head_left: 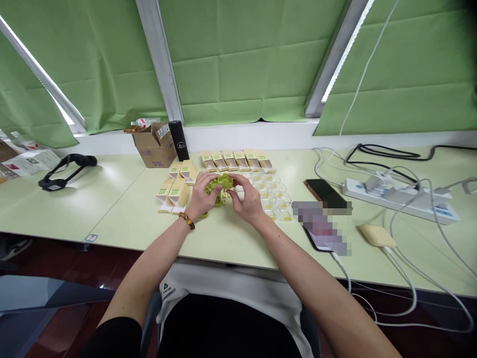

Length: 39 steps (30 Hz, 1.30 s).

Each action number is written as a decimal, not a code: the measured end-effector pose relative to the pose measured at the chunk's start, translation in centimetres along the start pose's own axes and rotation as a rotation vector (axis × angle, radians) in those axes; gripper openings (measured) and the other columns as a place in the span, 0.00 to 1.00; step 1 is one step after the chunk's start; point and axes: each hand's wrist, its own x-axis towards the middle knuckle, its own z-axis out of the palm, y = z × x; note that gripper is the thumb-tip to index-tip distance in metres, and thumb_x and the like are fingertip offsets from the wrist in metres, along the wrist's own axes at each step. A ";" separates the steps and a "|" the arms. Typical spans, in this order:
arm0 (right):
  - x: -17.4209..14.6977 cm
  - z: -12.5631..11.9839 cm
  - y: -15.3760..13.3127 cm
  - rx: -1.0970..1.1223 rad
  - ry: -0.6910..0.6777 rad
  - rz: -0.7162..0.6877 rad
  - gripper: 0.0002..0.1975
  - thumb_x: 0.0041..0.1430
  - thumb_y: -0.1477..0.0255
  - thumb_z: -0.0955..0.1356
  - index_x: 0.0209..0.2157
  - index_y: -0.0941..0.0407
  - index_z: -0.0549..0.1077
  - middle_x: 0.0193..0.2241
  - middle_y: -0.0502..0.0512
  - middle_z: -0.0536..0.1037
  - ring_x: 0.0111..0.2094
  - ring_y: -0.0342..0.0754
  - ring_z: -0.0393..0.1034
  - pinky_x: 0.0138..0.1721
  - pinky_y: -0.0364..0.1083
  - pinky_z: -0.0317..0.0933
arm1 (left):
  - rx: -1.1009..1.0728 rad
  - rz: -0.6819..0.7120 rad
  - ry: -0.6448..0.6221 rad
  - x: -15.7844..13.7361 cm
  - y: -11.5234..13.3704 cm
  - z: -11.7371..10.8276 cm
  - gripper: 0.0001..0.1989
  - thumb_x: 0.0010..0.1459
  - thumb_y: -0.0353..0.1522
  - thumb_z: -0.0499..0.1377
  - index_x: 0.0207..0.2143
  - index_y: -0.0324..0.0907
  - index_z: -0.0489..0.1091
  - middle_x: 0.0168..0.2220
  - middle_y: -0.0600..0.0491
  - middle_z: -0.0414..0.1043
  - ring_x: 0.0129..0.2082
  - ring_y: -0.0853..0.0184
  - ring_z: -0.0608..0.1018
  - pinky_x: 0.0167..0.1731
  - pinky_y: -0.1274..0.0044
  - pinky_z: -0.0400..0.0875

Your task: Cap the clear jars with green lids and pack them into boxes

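Here, both hands (pixel 246 201) grip green pieces (pixel 225 181), with clear cups (pixel 276 195) close right, cream boxes (pixel 179 195) left and far, a dark phone (pixel 323 191) farther right.

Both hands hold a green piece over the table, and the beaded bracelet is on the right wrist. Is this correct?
No: the head view shows the beaded bracelet on the left wrist. The left hand and right hand do hold a green piece over the table.
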 end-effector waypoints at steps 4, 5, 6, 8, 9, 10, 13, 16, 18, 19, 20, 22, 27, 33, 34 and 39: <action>0.0 0.2 0.2 0.039 -0.026 0.091 0.20 0.74 0.66 0.65 0.64 0.49 0.68 0.47 0.59 0.83 0.40 0.54 0.80 0.47 0.56 0.77 | 0.006 -0.122 -0.017 0.0 -0.2 0.1 0.32 0.69 0.59 0.50 0.30 0.42 0.74 0.32 0.48 0.74 0.37 0.60 0.76 0.41 0.67 0.71; 0.0 0.3 0.1 0.047 -0.033 0.103 0.20 0.74 0.66 0.64 0.64 0.48 0.69 0.46 0.58 0.83 0.40 0.54 0.80 0.47 0.56 0.76 | 0.000 -0.144 -0.026 0.0 -0.2 0.1 0.34 0.69 0.59 0.49 0.26 0.43 0.72 0.29 0.48 0.72 0.34 0.61 0.75 0.41 0.68 0.70; 0.0 0.3 0.1 0.054 -0.043 0.113 0.19 0.74 0.66 0.64 0.64 0.48 0.70 0.45 0.58 0.83 0.40 0.53 0.80 0.46 0.55 0.76 | -0.012 -0.164 -0.037 0.0 -0.2 0.1 0.35 0.70 0.59 0.48 0.23 0.43 0.71 0.27 0.49 0.71 0.32 0.62 0.74 0.40 0.68 0.70; 0.0 0.4 0.0 0.077 -0.073 0.135 0.19 0.73 0.67 0.65 0.63 0.49 0.71 0.43 0.57 0.83 0.40 0.53 0.79 0.45 0.54 0.75 | -0.050 -0.211 -0.055 0.0 -0.1 0.1 0.36 0.70 0.58 0.47 0.20 0.43 0.70 0.24 0.50 0.70 0.30 0.63 0.73 0.39 0.68 0.69; 0.0 0.4 -0.1 0.095 -0.090 0.150 0.20 0.72 0.67 0.66 0.62 0.49 0.72 0.43 0.57 0.83 0.39 0.53 0.78 0.45 0.54 0.74 | -0.069 -0.240 -0.059 0.0 -0.1 0.2 0.37 0.70 0.59 0.47 0.20 0.43 0.70 0.23 0.51 0.70 0.28 0.63 0.72 0.38 0.69 0.69; 0.0 0.4 -0.2 0.117 -0.102 0.171 0.20 0.70 0.67 0.67 0.62 0.49 0.72 0.42 0.56 0.82 0.38 0.52 0.77 0.44 0.54 0.74 | -0.088 -0.270 -0.061 0.0 0.0 0.2 0.37 0.70 0.59 0.47 0.19 0.43 0.69 0.22 0.51 0.69 0.27 0.64 0.72 0.37 0.69 0.69; 0.2 0.4 -0.4 0.180 -0.095 0.271 0.21 0.66 0.67 0.71 0.59 0.49 0.73 0.40 0.55 0.80 0.36 0.51 0.74 0.44 0.54 0.73 | -0.131 -0.337 -0.086 0.0 0.0 0.4 0.39 0.69 0.60 0.46 0.17 0.43 0.68 0.20 0.52 0.69 0.25 0.65 0.70 0.36 0.69 0.69; 0.5 0.4 -0.6 0.279 -0.049 0.369 0.19 0.62 0.63 0.73 0.54 0.49 0.74 0.46 0.56 0.78 0.43 0.52 0.74 0.45 0.53 0.74 | -0.160 -0.356 -0.143 -0.1 -0.1 0.5 0.39 0.71 0.59 0.43 0.18 0.43 0.69 0.21 0.52 0.72 0.25 0.65 0.72 0.38 0.69 0.71; 0.7 0.4 -0.5 0.417 -0.030 0.427 0.20 0.60 0.60 0.75 0.51 0.49 0.73 0.49 0.57 0.77 0.49 0.53 0.75 0.49 0.54 0.74 | -0.153 -0.348 -0.145 -0.2 -0.1 0.5 0.38 0.72 0.58 0.43 0.20 0.43 0.71 0.25 0.50 0.73 0.29 0.63 0.74 0.41 0.68 0.72; 0.7 0.5 -0.5 0.490 -0.022 0.456 0.21 0.59 0.59 0.76 0.51 0.49 0.73 0.50 0.57 0.78 0.51 0.53 0.75 0.52 0.54 0.74 | -0.137 -0.336 -0.127 -0.2 0.0 0.4 0.37 0.73 0.57 0.44 0.23 0.43 0.72 0.27 0.49 0.74 0.32 0.62 0.75 0.43 0.67 0.72; 0.8 0.4 -0.4 0.547 -0.014 0.483 0.22 0.59 0.58 0.77 0.50 0.49 0.72 0.49 0.57 0.78 0.52 0.54 0.76 0.54 0.55 0.74 | -0.118 -0.319 -0.102 -0.2 0.0 0.2 0.35 0.73 0.56 0.45 0.27 0.43 0.75 0.31 0.48 0.75 0.36 0.61 0.76 0.45 0.67 0.72; 0.9 0.4 -0.3 0.593 0.012 0.522 0.24 0.57 0.57 0.78 0.50 0.49 0.72 0.48 0.57 0.79 0.51 0.54 0.76 0.55 0.56 0.73 | -0.086 -0.271 -0.064 -0.1 0.2 -0.1 0.28 0.73 0.53 0.50 0.40 0.43 0.79 0.40 0.46 0.77 0.47 0.57 0.77 0.51 0.65 0.72; 1.0 0.4 -0.2 0.506 0.078 0.525 0.22 0.56 0.60 0.78 0.50 0.48 0.74 0.47 0.55 0.79 0.45 0.51 0.77 0.50 0.55 0.74 | -0.104 -0.133 -0.148 0.4 0.4 -0.6 0.30 0.65 0.46 0.65 0.65 0.47 0.68 0.58 0.43 0.74 0.61 0.53 0.72 0.60 0.61 0.70; 1.0 0.6 -0.1 0.480 0.075 0.513 0.23 0.53 0.68 0.77 0.51 0.48 0.75 0.47 0.54 0.79 0.41 0.50 0.75 0.45 0.53 0.73 | -0.169 -0.111 -0.195 0.3 0.0 0.1 0.26 0.61 0.38 0.71 0.60 0.47 0.73 0.56 0.45 0.75 0.54 0.58 0.78 0.57 0.63 0.75; 1.1 0.6 -0.1 0.504 0.074 0.516 0.24 0.53 0.69 0.77 0.51 0.48 0.75 0.47 0.54 0.79 0.42 0.50 0.75 0.45 0.53 0.73 | -0.165 -0.115 -0.190 0.2 -0.1 0.1 0.25 0.60 0.37 0.71 0.58 0.47 0.74 0.55 0.45 0.76 0.52 0.59 0.79 0.56 0.64 0.75; 1.7 -0.3 -1.1 0.633 0.034 0.468 0.25 0.53 0.71 0.77 0.53 0.49 0.73 0.52 0.58 0.80 0.48 0.53 0.77 0.51 0.55 0.73 | -0.257 -0.224 -0.106 0.1 -0.6 0.6 0.22 0.57 0.33 0.72 0.53 0.45 0.74 0.52 0.47 0.77 0.49 0.62 0.79 0.55 0.66 0.76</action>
